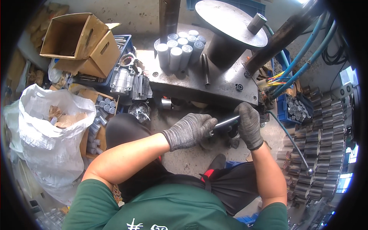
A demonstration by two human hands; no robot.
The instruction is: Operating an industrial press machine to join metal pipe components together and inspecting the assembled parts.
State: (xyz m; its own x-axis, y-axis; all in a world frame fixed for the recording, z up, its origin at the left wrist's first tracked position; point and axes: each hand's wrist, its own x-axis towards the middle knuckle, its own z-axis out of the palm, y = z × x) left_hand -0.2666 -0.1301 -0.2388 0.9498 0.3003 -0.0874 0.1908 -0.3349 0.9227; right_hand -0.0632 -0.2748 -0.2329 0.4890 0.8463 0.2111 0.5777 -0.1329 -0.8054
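In front of the machine bed I hold a shiny metal shaft [227, 122] between my two gloved hands. My left hand [191, 131], in a grey knit glove, is closed round its left end. The fingers of my right hand [249, 125], gloved the same way, are closed at its right end. The shaft tilts up slightly to the right. On the steel machine bed [224, 82] beyond my hands, another dark metal rod [206, 69] lies near a cluster of grey cylinders [175, 58] standing upright.
A round steel plate [230, 21] on a thick post bears one metal cylinder [257, 23]. Stacked metal cylinders [320, 134] rise on the right, behind a ball-ended lever [309, 171]. At left are a white sack [46, 142], cardboard boxes [86, 44] and motor housings [128, 78].
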